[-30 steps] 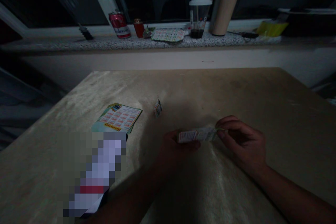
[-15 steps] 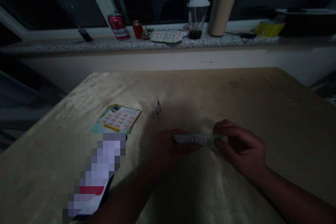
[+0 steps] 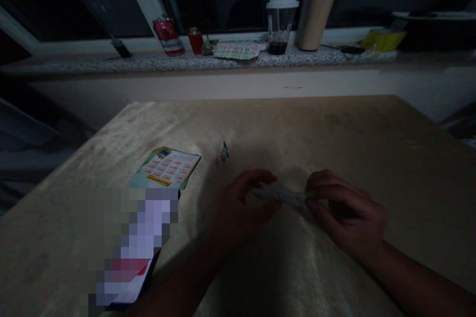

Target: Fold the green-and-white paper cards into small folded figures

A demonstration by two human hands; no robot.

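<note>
A narrow, folded piece of printed paper (image 3: 286, 196) is held low over the table between my hands, its print blurred. My right hand (image 3: 347, 210) pinches its right end between thumb and fingers. Around the left end, my left hand (image 3: 241, 203) has its thumb and fingers apart, the thumb close to the paper's lower edge; whether it touches is unclear. To the left lies a stack of printed tickets (image 3: 173, 166) with green edges and rows of red print. A small crumpled paper scrap (image 3: 223, 153) sits just beyond my left hand.
A phone (image 3: 137, 252), partly blurred out, lies left of my left forearm on the table (image 3: 297, 124). Along the windowsill (image 3: 141, 63) stand a red can (image 3: 169, 37), an orange-red jar (image 3: 195, 41), crumpled printed paper (image 3: 238, 50), a lidded cup (image 3: 280, 25) and a cardboard tube (image 3: 320, 10).
My left hand's fingers have spread away from the folded paper. My right hand has shifted slightly right with the paper, which now slopes down toward the right.
</note>
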